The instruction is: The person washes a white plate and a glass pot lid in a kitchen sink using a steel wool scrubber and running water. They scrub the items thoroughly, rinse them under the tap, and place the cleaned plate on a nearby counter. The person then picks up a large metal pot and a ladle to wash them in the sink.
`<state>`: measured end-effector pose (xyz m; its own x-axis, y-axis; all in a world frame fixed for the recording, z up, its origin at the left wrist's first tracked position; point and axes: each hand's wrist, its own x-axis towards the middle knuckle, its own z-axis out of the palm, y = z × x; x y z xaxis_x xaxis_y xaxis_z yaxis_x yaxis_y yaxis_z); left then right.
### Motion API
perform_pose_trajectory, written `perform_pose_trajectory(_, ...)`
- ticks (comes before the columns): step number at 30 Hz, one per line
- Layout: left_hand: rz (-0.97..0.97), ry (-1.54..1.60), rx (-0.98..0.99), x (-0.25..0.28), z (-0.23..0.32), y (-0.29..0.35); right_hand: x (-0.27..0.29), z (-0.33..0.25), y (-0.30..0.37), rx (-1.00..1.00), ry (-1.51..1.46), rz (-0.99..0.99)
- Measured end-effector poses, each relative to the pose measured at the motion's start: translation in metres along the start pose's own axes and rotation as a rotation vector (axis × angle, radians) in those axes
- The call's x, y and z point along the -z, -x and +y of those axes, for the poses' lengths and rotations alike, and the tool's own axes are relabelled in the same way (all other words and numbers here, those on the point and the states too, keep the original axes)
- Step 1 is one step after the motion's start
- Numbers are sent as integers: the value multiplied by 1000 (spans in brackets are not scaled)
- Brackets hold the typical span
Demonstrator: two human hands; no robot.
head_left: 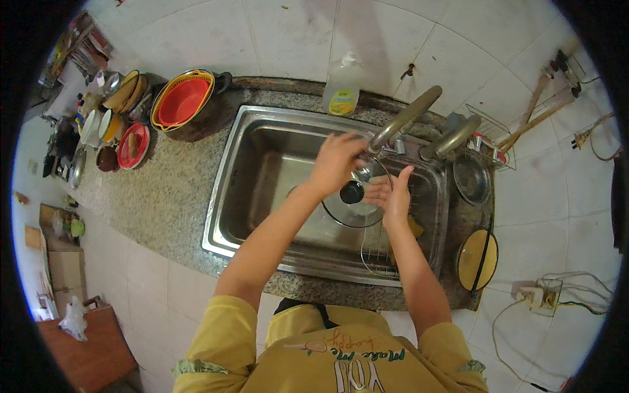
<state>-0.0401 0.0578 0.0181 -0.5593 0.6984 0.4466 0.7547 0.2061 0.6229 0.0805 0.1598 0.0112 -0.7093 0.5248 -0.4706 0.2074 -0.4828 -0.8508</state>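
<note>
Below the curved metal faucet (407, 119), both hands are over the steel sink (226, 187). My left hand (337, 162) is beside the spout end, fingers bent and a little apart, with nothing visible in it. My right hand (392, 194) has its palm turned up, fingers stretched and thumb out, at the right side of a clear glass pot lid (352, 192) with a black knob. Its fingers overlap the lid's edge; whether they touch it I cannot tell. A wire rack (377, 255) and a yellow sponge-like piece (415, 227) sit at the sink's right, partly behind my right arm.
Behind the sink stands a clear plastic bottle (342, 88). A second faucet (451, 139), a dark metal bowl (472, 178) and a yellow round item (477, 261) are at the right. Nested red and yellow basins (186, 102) and several dishes occupy the left granite counter (157, 196).
</note>
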Motion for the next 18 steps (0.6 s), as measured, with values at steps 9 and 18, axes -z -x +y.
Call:
perform_pose_trajectory(9, -230, -173, -44, -9, 16, 0, 2, 3, 1, 31, 12, 7)
perform_pose_trajectory(18, -200, -117, -245, -19, 28, 3, -5, 6, 1, 95, -72, 205)
